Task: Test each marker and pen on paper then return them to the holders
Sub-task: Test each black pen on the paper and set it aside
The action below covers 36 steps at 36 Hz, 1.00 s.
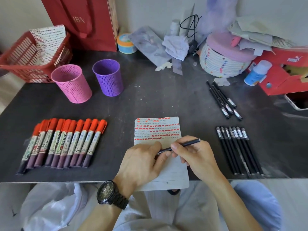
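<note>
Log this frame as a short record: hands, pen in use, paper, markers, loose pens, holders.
left hand: rests on the paper, fingers at the pen's lower end
right hand: grips the black pen
paper: rows of red test marks on its upper part
red-capped markers: row lying left of the paper
black pens: near group right of the paper, smaller group farther back
pink holder: upright
purple holder: upright, beside the pink one
table: dark

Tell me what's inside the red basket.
The red basket holds a curled sheet of paper covered in red and dark test marks. Its walls hide anything lower down.
</note>
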Motion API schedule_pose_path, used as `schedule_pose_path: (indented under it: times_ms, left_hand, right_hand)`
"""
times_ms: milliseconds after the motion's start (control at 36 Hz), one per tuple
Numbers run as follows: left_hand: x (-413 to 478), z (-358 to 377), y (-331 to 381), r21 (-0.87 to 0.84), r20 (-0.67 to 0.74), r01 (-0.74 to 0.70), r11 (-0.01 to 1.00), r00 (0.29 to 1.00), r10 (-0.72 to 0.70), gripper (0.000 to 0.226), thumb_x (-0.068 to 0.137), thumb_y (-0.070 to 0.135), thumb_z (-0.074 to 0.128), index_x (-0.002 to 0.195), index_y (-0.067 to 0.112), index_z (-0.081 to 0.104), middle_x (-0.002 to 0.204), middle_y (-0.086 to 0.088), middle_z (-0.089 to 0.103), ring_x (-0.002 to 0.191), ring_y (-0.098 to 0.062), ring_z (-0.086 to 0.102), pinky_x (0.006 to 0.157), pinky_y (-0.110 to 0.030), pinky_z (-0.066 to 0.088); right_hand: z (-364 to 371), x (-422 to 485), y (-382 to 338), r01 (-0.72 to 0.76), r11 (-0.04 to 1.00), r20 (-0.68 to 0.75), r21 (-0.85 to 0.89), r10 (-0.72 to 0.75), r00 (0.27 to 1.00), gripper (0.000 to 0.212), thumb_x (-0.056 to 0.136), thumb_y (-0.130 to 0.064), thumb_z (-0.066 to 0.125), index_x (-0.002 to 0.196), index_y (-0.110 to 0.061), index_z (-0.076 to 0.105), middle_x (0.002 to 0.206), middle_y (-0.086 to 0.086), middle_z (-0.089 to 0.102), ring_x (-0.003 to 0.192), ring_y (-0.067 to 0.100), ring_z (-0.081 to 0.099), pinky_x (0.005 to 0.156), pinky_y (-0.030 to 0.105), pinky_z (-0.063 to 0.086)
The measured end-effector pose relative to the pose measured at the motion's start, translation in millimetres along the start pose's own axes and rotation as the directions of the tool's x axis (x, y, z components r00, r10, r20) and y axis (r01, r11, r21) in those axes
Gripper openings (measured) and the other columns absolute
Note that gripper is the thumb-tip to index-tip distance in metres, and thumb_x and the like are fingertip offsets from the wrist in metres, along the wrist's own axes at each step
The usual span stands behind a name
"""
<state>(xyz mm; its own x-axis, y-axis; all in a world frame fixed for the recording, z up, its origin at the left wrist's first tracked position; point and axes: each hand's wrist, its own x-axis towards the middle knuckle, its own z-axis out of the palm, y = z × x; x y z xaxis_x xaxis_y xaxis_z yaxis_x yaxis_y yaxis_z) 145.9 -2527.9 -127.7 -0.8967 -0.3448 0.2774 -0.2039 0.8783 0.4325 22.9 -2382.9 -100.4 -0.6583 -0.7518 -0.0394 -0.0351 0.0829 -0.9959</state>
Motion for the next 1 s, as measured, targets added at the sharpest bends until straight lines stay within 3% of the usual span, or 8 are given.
schedule_pose_path:
  times_ms: [111, 278, 444, 528, 611, 722, 833, 1000]
  left_hand:
    - [0.7, 1.7, -2.6, 0.022, -0.052, -0.019, 1.0, 0.998, 0.02, 0.066, 0.1, 0.067, 0.019, 0.064, 0.022, 0.052, 0.051, 0.008, 0.048, 0.045, -0.014, 0.045, 0.04, -0.029, 0.037]
    - [2.2, 2.9, -2.9, 0.039, -0.149, -0.046, 0.998, 0.987, 0.051, 0.058, 0.098, 0.069, 0.03, 0.062, 0.024, 0.038, 0.052, 0.012, 0.033, 0.046, -0.012, 0.036, 0.042, -0.024, 0.03]
    - [3.5, 6.8, -4.6, 0.033, -0.125, 0.008, 0.999, 0.992, -0.003, 0.052, 0.082, 0.072, 0.059, 0.079, 0.025, 0.036, 0.096, 0.011, 0.06, 0.09, -0.016, 0.055, 0.084, -0.029, 0.036]
    - [4.2, 2.1, -6.2, -0.048, 0.008, 0.126, 0.991, 0.992, -0.126, 0.058, 0.074, 0.076, 0.062, 0.09, 0.03, 0.031, 0.118, 0.013, 0.057, 0.107, -0.004, 0.044, 0.101, -0.015, 0.021]
    - [6.1, -1.9, -9.3, -0.079, 0.098, 0.154, 0.985, 0.984, -0.146, 0.062, 0.072, 0.075, 0.066, 0.099, 0.035, 0.027, 0.121, 0.02, 0.049, 0.103, 0.007, 0.031, 0.102, -0.003, 0.007]
    - [12.5, -7.3, -6.2, 0.002, 0.146, 0.154, 0.988, 0.977, -0.153, 0.059, 0.07, 0.076, 0.056, 0.104, 0.036, 0.03, 0.108, 0.023, 0.044, 0.101, 0.0, 0.037, 0.101, -0.021, 0.022]
    - [23.9, -2.1, 10.8, 0.072, 0.027, 0.162, 0.984, 0.986, -0.164, 0.05, 0.084, 0.07, 0.045, 0.108, 0.026, 0.042, 0.104, 0.014, 0.051, 0.101, -0.013, 0.049, 0.095, -0.029, 0.034]
    - [32.1, 17.3, 25.6, -0.064, -0.03, 0.124, 0.99, 0.992, -0.126, 0.053, 0.085, 0.041, 0.072, 0.124, 0.01, 0.056, 0.109, 0.004, 0.061, 0.11, -0.022, 0.057, 0.106, -0.047, 0.041]
  right_hand:
    - [-2.5, 0.1, 2.4, 0.006, 1.0, -0.001, -0.019, -0.006, 1.0, 0.008, 0.088, -0.028, 0.073, 0.08, -0.028, 0.076, 0.069, 0.0, 0.072, 0.056, 0.004, 0.061, 0.052, 0.015, 0.044]
    - [-5.5, -2.8, 7.6, 0.02, 1.0, -0.031, -0.003, -0.02, 0.999, 0.016, 0.085, -0.04, 0.072, 0.082, -0.024, 0.075, 0.067, 0.004, 0.07, 0.052, 0.012, 0.056, 0.049, 0.021, 0.044]
    - [-14.4, 3.9, 7.8, 0.024, 0.94, -0.275, 0.339, 0.075, 0.958, 0.013, 0.084, -0.022, 0.063, 0.071, -0.021, 0.067, 0.06, 0.005, 0.064, 0.046, 0.021, 0.053, 0.041, 0.024, 0.037]
    - [-24.4, 8.6, 2.2, 0.041, 0.928, -0.296, 0.371, 0.077, 0.952, 0.022, 0.086, -0.024, 0.055, 0.084, -0.019, 0.076, 0.075, 0.015, 0.073, 0.048, 0.023, 0.057, 0.043, 0.026, 0.042]
    - [-29.7, 17.7, -3.9, 0.034, 0.952, -0.311, 0.304, 0.065, 0.948, 0.021, 0.086, -0.025, 0.059, 0.092, -0.018, 0.078, 0.083, 0.017, 0.075, 0.05, 0.022, 0.059, 0.046, 0.026, 0.047]
    - [-27.2, 29.4, -1.5, 0.0, 0.99, -0.376, 0.144, 0.055, 0.925, 0.014, 0.086, -0.032, 0.072, 0.083, -0.019, 0.067, 0.066, 0.003, 0.065, 0.047, 0.019, 0.058, 0.043, 0.027, 0.045]
    - [-19.6, 33.1, 8.7, -0.033, 0.999, -0.427, 0.021, 0.039, 0.903, 0.022, 0.095, -0.034, 0.067, 0.079, -0.019, 0.063, 0.058, 0.006, 0.065, 0.044, 0.018, 0.057, 0.041, 0.025, 0.043]
    - [-14.8, 32.1, 13.2, -0.017, 1.0, -0.401, -0.013, 0.011, 0.916, 0.019, 0.096, -0.024, 0.064, 0.08, -0.018, 0.072, 0.068, 0.009, 0.073, 0.048, 0.014, 0.058, 0.047, 0.022, 0.045]
